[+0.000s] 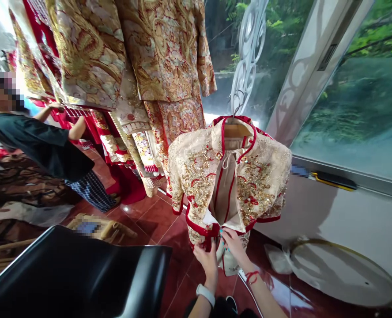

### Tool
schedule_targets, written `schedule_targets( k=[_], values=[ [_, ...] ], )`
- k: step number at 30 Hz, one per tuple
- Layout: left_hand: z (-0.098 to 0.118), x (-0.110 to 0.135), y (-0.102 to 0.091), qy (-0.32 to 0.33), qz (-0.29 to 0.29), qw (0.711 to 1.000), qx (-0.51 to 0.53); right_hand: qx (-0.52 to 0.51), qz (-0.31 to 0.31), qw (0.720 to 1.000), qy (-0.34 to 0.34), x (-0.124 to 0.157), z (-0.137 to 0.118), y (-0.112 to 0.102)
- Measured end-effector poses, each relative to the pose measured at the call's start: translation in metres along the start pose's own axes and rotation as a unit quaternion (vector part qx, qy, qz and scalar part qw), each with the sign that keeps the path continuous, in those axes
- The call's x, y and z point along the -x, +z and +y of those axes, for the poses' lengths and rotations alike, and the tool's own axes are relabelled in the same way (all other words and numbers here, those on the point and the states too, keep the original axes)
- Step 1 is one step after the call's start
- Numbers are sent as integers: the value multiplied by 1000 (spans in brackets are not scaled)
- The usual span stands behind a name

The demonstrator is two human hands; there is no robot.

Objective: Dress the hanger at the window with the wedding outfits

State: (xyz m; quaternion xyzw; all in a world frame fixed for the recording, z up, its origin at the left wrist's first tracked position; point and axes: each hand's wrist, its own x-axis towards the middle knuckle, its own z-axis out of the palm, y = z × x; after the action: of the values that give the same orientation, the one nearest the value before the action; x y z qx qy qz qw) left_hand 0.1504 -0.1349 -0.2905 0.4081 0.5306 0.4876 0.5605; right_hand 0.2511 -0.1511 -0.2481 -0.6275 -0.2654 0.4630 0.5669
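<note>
A cream jacket [196, 172] with gold and red embroidery and red trim hangs on a wooden hanger [236, 129] from a white ornate stand [249, 53]. Its front is open down the middle. Both my hands are at the jacket's bottom hem. My left hand [206, 259], with a white watch on the wrist, pinches the red-trimmed left front edge. My right hand [233, 247], with a red string on the wrist, pinches the right front edge next to it. The fingers of both hands are closed on the cloth.
More gold and red embroidered garments [123, 57] hang at the upper left. A person in a black top [40, 141] reaches into them at the left. A black chair back [77, 274] is at the lower left. A round white base [341, 274] lies on the red tile floor by the window wall.
</note>
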Motion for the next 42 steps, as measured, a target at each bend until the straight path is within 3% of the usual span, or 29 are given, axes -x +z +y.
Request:
schedule_targets(
  k=[2,4,6,9,13,18,22,25,27,29,31,34,39,42],
  values=[
    [8,-2,6,71,-8,987,-141,1,4,1000,-5,-1,1,-1],
    [17,-11,19,139,-49,939,-312,-2,6,1000,-8,-1,0,-2],
    [23,-24,32,167,-76,891,-416,-7,5,1000,-8,-1,0,-2],
    [24,-34,42,170,-77,884,-428,-23,8,1000,2,0,0,-2],
    [15,-25,37,174,-82,881,-432,-61,42,997,21,4,-8,5],
    [11,-29,35,159,-85,891,-417,-113,104,988,-14,9,-65,7],
    [16,-32,34,130,-71,902,-407,-57,41,995,-70,11,-109,-4],
    [30,-18,32,118,-79,905,-401,-12,-17,997,-68,10,-114,-10],
    [48,-8,35,154,-69,902,-397,-11,-28,997,-67,9,-109,-10],
    [72,-6,44,233,-43,883,-405,-14,-21,996,-83,7,-104,-7],
    [96,-14,57,301,-29,849,-432,-6,-14,994,-104,5,-101,-6],
    [118,-33,72,322,-42,822,-469,0,-31,994,-109,1,-104,-5],
    [113,-39,78,339,-65,831,-436,-69,-22,996,-46,-2,-133,-6],
    [104,-37,78,348,-48,856,-380,-115,1,991,-72,-2,-168,-5]
  ],
)
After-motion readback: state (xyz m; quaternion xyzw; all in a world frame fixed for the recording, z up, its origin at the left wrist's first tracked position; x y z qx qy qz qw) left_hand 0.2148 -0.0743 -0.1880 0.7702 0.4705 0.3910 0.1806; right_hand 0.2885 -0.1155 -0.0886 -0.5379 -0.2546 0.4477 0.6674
